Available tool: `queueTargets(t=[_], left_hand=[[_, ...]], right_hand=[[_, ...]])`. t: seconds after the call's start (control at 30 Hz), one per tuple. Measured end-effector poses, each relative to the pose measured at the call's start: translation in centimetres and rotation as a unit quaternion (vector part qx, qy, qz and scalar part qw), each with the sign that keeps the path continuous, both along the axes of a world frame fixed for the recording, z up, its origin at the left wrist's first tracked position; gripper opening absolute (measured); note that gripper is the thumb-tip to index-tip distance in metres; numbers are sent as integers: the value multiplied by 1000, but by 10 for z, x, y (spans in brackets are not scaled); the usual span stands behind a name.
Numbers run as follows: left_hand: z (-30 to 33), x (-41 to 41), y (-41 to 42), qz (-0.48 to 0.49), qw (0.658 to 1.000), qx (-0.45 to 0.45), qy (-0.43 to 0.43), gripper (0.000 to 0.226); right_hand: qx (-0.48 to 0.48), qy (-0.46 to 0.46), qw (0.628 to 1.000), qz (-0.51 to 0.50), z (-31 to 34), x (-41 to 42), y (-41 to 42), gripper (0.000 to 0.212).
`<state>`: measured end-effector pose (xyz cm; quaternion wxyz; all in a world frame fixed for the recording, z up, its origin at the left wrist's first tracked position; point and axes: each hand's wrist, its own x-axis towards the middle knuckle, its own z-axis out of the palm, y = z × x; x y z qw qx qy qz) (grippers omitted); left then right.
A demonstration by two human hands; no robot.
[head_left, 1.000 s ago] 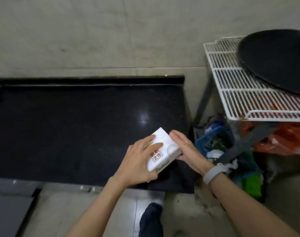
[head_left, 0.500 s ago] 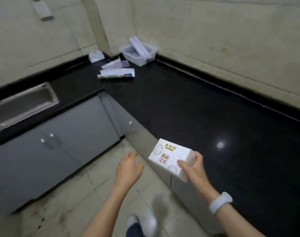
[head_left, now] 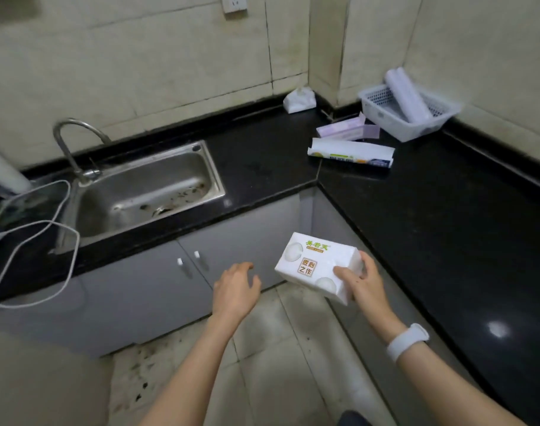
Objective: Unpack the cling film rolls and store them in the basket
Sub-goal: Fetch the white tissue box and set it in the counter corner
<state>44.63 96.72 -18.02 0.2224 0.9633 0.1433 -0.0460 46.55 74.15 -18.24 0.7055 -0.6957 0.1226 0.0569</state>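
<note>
My right hand [head_left: 362, 281] grips a white printed pack [head_left: 316, 267] by its right end, over the floor beside the counter's inner corner. My left hand [head_left: 236, 289] hangs empty just left of it, fingers loosely spread. Far back in the counter corner stands a white mesh basket [head_left: 382, 113] with a pale cling film roll [head_left: 405, 95] leaning in it. In front of the basket lie two long boxes on the black counter: a white one with an open end [head_left: 351, 152] and a lilac one [head_left: 347, 132].
A steel sink [head_left: 145, 189] with a curved tap [head_left: 70, 139] sits at the left. A white cable [head_left: 32, 241] loops over the counter edge. A crumpled white packet [head_left: 299, 99] lies by the wall. Grey cupboard doors [head_left: 158, 281] stand below.
The view has swung left from the wire rack to the sink corner. My left hand let go of the white pack; my right hand alone carries it now.
</note>
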Motion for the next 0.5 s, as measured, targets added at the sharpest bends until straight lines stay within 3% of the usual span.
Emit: queueTargets(t=[0.27, 0.5], left_hand=[[-1, 194, 45, 0, 1000, 8, -23, 40], [18, 375, 67, 34, 999, -16, -4, 40]], right_hand=[[8, -28, 999, 26, 4, 195, 38, 53], [13, 7, 999, 40, 20, 391, 66, 68]])
